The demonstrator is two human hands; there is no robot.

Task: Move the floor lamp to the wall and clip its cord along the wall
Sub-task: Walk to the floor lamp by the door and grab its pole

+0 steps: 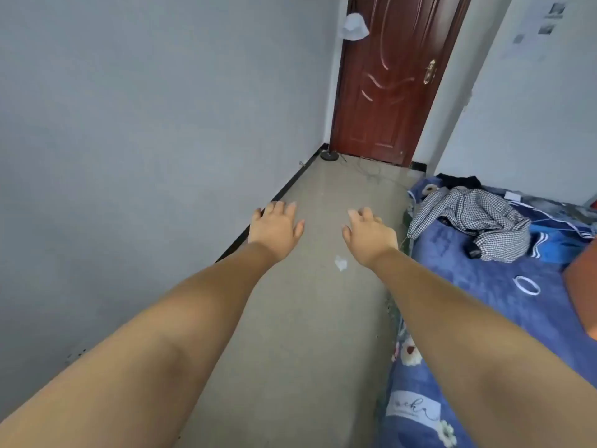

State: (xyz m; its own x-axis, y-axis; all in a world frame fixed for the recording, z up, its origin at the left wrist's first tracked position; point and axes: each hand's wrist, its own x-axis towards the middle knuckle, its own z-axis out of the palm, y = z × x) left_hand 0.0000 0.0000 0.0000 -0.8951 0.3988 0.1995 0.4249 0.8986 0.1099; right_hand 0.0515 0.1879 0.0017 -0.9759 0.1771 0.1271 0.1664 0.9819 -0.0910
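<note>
The floor lamp stands far ahead in the corner beside the door, with its round black base [329,155] on the floor and its white shade [354,25] high up. The thin pole between them is barely visible. Its dark cord [371,169] lies in loose curls on the floor to the right of the base. My left hand [276,229] and my right hand [368,236] are stretched out in front of me, palms down, fingers apart, holding nothing. Both are well short of the lamp.
A grey wall [145,124] with a black skirting board [284,189] runs along the left. A brown door [391,85] closes the far end. A bed with a blue floral sheet [484,286], a checked garment [475,215] and a white ring [527,285] fills the right. A white scrap [340,263] lies on the floor.
</note>
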